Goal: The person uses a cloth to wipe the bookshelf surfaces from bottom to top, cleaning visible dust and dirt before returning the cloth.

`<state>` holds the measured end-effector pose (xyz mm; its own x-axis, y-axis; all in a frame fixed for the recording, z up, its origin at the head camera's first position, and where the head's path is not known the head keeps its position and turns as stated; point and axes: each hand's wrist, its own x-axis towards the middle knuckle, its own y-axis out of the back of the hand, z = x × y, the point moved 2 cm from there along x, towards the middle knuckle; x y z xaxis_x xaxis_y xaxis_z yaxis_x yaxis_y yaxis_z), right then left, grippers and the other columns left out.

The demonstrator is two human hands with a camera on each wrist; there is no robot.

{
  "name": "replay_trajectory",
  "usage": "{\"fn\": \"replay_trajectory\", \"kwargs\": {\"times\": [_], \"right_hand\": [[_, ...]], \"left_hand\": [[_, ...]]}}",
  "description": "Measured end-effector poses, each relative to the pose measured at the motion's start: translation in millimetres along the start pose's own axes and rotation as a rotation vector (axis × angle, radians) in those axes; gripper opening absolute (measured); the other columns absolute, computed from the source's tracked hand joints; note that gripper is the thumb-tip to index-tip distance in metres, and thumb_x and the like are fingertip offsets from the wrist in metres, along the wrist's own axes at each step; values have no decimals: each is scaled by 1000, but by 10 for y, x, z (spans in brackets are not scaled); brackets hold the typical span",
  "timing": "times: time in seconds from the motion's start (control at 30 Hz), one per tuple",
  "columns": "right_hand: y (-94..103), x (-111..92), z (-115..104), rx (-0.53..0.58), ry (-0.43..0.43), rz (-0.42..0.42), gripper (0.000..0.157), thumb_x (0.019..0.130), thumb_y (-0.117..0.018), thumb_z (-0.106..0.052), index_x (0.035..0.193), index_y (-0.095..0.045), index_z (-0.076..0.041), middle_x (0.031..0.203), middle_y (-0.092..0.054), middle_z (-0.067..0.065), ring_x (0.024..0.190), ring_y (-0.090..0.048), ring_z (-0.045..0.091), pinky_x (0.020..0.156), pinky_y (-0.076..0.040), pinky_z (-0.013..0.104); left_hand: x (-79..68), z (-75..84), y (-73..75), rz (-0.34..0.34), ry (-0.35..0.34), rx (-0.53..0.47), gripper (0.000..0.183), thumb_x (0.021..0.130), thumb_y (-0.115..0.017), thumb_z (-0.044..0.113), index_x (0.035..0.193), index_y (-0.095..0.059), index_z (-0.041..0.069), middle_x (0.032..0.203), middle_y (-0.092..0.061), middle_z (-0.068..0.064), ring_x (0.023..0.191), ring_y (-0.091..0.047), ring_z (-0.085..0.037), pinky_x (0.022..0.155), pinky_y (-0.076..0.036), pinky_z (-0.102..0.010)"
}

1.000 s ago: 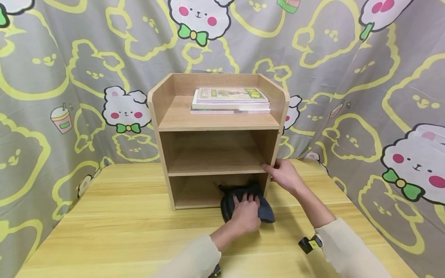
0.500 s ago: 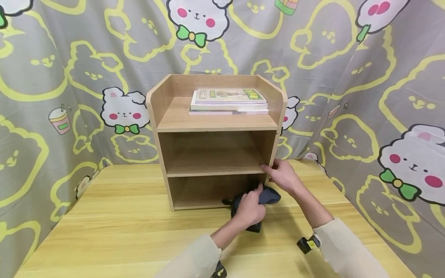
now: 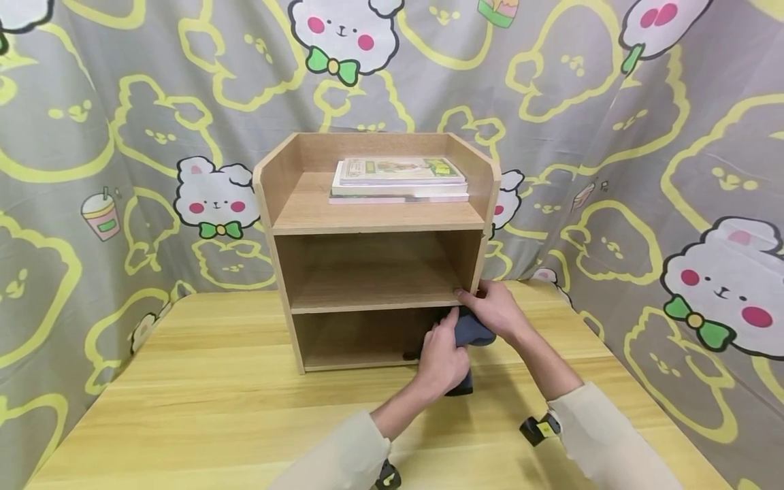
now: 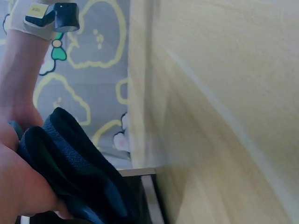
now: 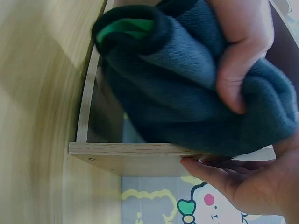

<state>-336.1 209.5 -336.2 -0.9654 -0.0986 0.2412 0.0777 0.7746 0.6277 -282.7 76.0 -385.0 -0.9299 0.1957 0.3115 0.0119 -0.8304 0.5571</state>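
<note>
My left hand (image 3: 442, 361) grips a dark blue cloth (image 3: 473, 330) with a bound edge, bunched and folded. In the right wrist view, a bright green patch shows inside a fold of the cloth (image 5: 191, 88). The cloth is at the front right edge of a wooden shelf unit (image 3: 376, 219), by the lower compartment, and one end hangs below the left hand. My right hand (image 3: 499, 313) holds the unit's right side panel (image 5: 135, 149), its thumb at the front near the middle board. The cloth covers part of the panel and the lower opening.
A stack of books (image 3: 398, 180) lies on the unit's top shelf. The unit stands on a light wooden table (image 3: 214, 408), and a patterned curtain (image 3: 141, 136) surrounds the back and sides. Each wrist wears a small black camera, such as the right wrist camera (image 3: 539, 429).
The left hand has gathered up the cloth from the lower compartment's front and moved it right and slightly up to the side panel. The right hand keeps its place on the unit.
</note>
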Motion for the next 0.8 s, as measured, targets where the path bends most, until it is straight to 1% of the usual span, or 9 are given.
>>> {"fn": "replay_trajectory", "kwargs": {"times": [0.13,0.2,0.27,0.37,0.43,0.5,0.6,0.7,0.8], "right_hand": [[-6,-2,4,3,-10,-1,49,98,-62,-32,130,-64,6,119,-70,27,112,-67,40,93,-52,48],[-7,0,2,0,-6,2,49,98,-62,-31,129,-64,6,118,-70,27,111,-67,40,93,-52,48],[-3,0,-2,-7,-1,7,48,98,-62,-31,128,-65,6,117,-71,26,110,-68,39,92,-53,47],[2,-3,-6,-5,-4,5,48,98,-62,-31,128,-64,7,115,-71,26,104,-69,37,84,-55,41],[2,-6,-5,10,-15,-6,48,98,-62,-31,128,-64,7,114,-71,26,97,-70,34,76,-55,36],[-3,-11,-3,29,-29,-19,49,99,-61,-30,129,-62,8,114,-70,27,92,-70,32,70,-55,32],[-14,-15,1,54,-40,-30,49,99,-61,-30,129,-62,8,116,-69,28,93,-70,31,69,-57,32],[-21,-18,0,59,-44,-27,48,99,-61,-30,128,-62,8,118,-69,28,98,-70,32,73,-59,35],[-25,-16,-6,58,-45,-24,47,99,-61,-30,127,-63,8,117,-69,28,101,-70,33,74,-60,37]], "left_hand": [[-21,14,20,-6,-46,29,77,81,-52,-8,155,-40,8,144,-54,-24,135,-49,-47,105,-48,-49],[-23,-17,15,3,-69,52,79,79,-54,-9,155,-40,9,143,-55,-24,135,-48,-50,103,-50,-51],[-16,-65,4,12,-91,73,78,80,-59,-9,153,-40,10,137,-60,-23,128,-55,-49,97,-53,-50],[19,-176,-14,17,-109,106,70,80,-66,-8,145,-45,8,120,-68,-18,105,-67,-40,82,-56,-41],[39,-259,-18,-8,-108,133,67,79,-68,-8,141,-47,7,109,-70,-15,92,-68,-34,74,-54,-36],[51,-341,-23,-49,-93,171,68,78,-69,-9,142,-48,5,109,-70,-16,89,-68,-31,72,-53,-35],[50,-433,-46,-152,-68,338,69,80,-69,-3,146,-49,4,121,-67,-18,104,-67,-33,88,-54,-43],[27,-481,-90,-238,-65,563,65,83,-72,9,146,-52,4,138,-60,-18,124,-59,-35,106,-43,-57],[0,-481,-130,-274,-82,708,63,84,-75,18,141,-56,1,141,-58,-17,132,-53,-35,111,-35,-63]]}}
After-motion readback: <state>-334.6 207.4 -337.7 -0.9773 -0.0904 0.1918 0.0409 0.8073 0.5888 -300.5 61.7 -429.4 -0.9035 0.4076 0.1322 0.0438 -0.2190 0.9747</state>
